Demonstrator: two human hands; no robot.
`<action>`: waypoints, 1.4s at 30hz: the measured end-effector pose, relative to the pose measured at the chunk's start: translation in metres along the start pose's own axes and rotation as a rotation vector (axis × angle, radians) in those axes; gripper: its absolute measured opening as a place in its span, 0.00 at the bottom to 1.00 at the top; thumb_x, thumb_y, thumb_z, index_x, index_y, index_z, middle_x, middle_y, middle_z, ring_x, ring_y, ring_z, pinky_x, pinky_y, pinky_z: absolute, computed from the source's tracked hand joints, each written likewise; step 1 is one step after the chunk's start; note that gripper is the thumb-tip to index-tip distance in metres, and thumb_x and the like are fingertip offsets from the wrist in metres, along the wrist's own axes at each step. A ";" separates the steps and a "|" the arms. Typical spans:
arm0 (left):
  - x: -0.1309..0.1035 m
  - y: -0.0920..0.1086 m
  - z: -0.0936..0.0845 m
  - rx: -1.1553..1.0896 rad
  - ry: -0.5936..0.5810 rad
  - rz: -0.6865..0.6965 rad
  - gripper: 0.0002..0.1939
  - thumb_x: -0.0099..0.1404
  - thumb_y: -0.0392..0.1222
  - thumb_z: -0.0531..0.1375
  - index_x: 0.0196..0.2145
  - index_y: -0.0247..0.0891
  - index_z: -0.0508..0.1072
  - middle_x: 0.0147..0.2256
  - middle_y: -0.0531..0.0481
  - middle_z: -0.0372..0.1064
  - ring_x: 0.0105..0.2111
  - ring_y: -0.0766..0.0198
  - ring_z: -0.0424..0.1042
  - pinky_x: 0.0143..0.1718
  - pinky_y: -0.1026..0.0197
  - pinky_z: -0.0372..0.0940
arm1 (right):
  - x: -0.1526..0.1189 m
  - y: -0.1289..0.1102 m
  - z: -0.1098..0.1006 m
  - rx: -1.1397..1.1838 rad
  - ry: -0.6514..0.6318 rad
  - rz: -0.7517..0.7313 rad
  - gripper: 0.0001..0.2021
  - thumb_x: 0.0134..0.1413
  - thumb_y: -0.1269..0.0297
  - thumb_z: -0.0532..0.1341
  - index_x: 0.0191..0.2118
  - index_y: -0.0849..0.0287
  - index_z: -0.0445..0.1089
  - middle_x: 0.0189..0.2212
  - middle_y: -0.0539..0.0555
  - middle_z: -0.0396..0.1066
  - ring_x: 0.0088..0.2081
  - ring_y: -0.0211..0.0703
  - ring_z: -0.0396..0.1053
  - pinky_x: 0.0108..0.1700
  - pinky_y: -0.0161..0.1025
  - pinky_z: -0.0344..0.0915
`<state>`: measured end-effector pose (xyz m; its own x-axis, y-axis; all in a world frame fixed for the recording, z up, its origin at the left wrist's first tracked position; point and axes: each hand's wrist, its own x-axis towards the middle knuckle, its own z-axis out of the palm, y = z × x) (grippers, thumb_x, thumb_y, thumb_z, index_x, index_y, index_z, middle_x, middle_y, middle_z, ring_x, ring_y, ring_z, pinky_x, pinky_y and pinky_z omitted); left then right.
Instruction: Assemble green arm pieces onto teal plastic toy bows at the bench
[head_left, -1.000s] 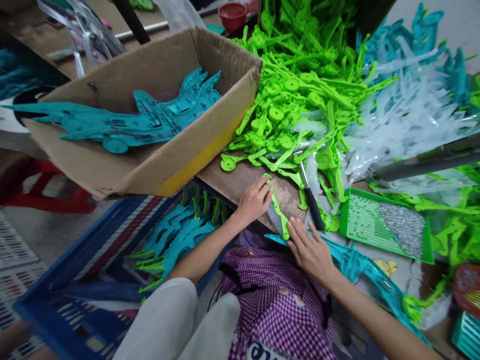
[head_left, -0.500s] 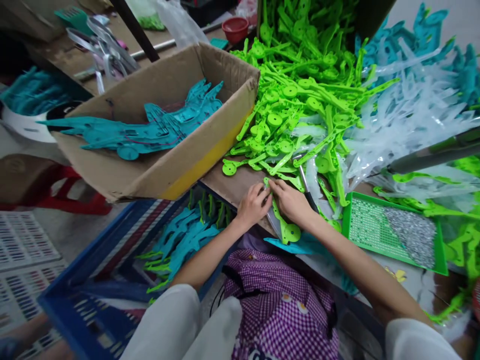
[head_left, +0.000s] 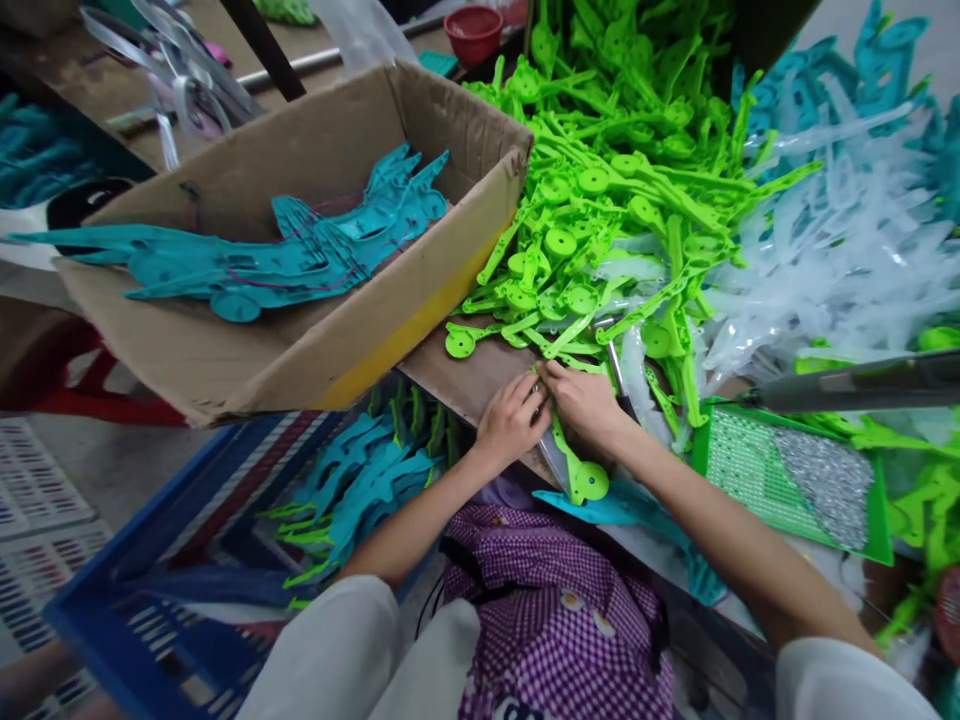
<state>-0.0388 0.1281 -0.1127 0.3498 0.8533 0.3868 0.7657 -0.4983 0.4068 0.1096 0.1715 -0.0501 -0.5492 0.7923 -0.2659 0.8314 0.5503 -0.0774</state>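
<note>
Your left hand [head_left: 511, 422] pinches the far end of a green piece [head_left: 576, 468] at the bench [head_left: 461, 375]'s near edge; your right hand [head_left: 589, 402] bunches up there, its grip hidden. Farther right sits a green tray [head_left: 739, 458].

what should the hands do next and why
Probably steady the green part with the left hand while the right hand presses its far end, since both hands' fingers gather there and the near, round end lies unheld.
</note>
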 end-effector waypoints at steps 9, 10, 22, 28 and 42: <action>0.000 -0.003 0.004 -0.053 0.037 -0.016 0.13 0.67 0.41 0.54 0.47 0.38 0.72 0.51 0.41 0.68 0.52 0.54 0.68 0.52 0.51 0.65 | -0.104 -0.042 -0.049 0.429 1.693 0.509 0.22 0.59 0.67 0.53 0.59 0.43 0.58 0.51 0.51 0.64 0.53 0.47 0.64 0.53 0.49 0.66; 0.000 -0.004 0.004 -0.059 0.045 -0.016 0.13 0.67 0.41 0.54 0.47 0.38 0.73 0.51 0.41 0.69 0.51 0.54 0.68 0.52 0.51 0.65 | -0.114 -0.029 -0.058 0.442 1.923 0.597 0.22 0.59 0.64 0.55 0.58 0.42 0.59 0.54 0.51 0.61 0.57 0.49 0.61 0.55 0.51 0.63; 0.007 0.000 0.003 -0.037 0.082 -0.015 0.12 0.67 0.43 0.56 0.43 0.37 0.75 0.49 0.41 0.70 0.48 0.55 0.71 0.51 0.53 0.66 | -0.146 0.130 -0.031 1.238 1.304 0.458 0.18 0.46 0.47 0.63 0.35 0.58 0.70 0.22 0.46 0.66 0.24 0.37 0.67 0.28 0.38 0.67; 0.007 -0.001 0.004 -0.048 0.057 -0.031 0.12 0.66 0.43 0.56 0.44 0.38 0.75 0.49 0.42 0.69 0.50 0.55 0.69 0.53 0.51 0.64 | -0.132 0.142 -0.014 1.275 1.387 0.593 0.24 0.50 0.40 0.54 0.37 0.59 0.68 0.18 0.44 0.59 0.19 0.36 0.65 0.20 0.35 0.60; 0.009 0.001 0.004 -0.044 0.060 -0.031 0.12 0.66 0.43 0.56 0.43 0.37 0.75 0.49 0.41 0.69 0.49 0.54 0.70 0.53 0.51 0.65 | -0.121 0.149 0.006 1.344 1.420 0.550 0.23 0.48 0.38 0.52 0.29 0.55 0.64 0.16 0.44 0.58 0.15 0.34 0.62 0.17 0.35 0.58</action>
<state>-0.0327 0.1354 -0.1118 0.2919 0.8583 0.4221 0.7505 -0.4791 0.4551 0.3000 0.1560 -0.0356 0.6223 0.7474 0.2325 0.0572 0.2528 -0.9658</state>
